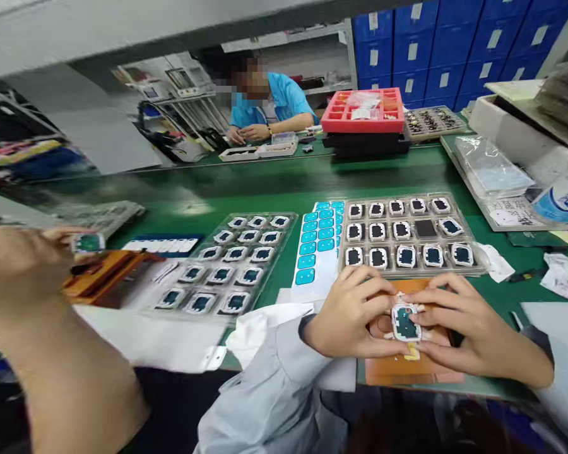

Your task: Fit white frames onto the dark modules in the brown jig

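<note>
Green board (404, 324), rounded white frame (406, 340)

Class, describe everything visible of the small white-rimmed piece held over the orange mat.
The white-rimmed piece is a rounded rectangle: a pale rim, seemingly plastic, around a dark green, irregular-edged centre like a circuit board, with tiny light specks and a small coppery patch near the top. It looks whole, its green face turned to the camera. The left hand and right hand hold it from either side above the orange mat; whether it touches the mat cannot be told.
</note>
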Tool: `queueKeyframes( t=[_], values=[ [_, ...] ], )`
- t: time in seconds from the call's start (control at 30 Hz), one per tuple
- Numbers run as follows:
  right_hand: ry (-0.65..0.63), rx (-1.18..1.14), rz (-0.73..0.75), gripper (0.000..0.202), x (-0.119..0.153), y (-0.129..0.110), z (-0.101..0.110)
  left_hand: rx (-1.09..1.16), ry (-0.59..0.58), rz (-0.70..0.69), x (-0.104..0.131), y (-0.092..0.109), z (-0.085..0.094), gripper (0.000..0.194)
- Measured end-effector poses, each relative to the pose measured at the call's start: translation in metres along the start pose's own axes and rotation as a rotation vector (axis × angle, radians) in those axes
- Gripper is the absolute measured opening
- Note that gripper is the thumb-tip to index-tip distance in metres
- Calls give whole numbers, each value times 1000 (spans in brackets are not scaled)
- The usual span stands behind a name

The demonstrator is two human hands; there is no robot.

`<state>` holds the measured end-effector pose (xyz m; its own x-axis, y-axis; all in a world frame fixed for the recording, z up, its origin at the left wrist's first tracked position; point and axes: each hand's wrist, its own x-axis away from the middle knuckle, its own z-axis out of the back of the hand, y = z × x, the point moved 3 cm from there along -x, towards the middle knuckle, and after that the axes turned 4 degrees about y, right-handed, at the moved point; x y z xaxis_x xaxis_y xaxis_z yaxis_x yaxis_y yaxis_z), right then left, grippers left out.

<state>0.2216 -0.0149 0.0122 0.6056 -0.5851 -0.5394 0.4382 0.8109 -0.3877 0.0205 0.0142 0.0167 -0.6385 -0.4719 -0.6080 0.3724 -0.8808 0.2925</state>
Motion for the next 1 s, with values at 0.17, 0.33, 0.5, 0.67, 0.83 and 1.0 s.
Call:
queueKeyframes(
  t=[0.17, 0.33, 0.5, 0.67, 0.83, 1.0],
  values=[
    [0, 20, -16, 13, -4, 2, -2, 121, -20, 36, -3, -2, -1, 46],
    [104, -75, -21, 26, -5, 3, -5, 284, 40, 80, -4, -6, 1, 46],
    [175, -215, -119, 34, -4, 9, -5, 305, 186, 159, -2, -3, -6, 50],
    [138, -259, -262, 45, 0, 16, -10, 241, 181, 93, 1, 3, -16, 58],
    [108, -475, -317, 50, 5, 19, -17, 158, 114, 70, 3, 4, -18, 72],
    [71, -682, -353, 51, 8, 22, -20, 57, 235, 29, 4, 6, -16, 61]
  ],
)
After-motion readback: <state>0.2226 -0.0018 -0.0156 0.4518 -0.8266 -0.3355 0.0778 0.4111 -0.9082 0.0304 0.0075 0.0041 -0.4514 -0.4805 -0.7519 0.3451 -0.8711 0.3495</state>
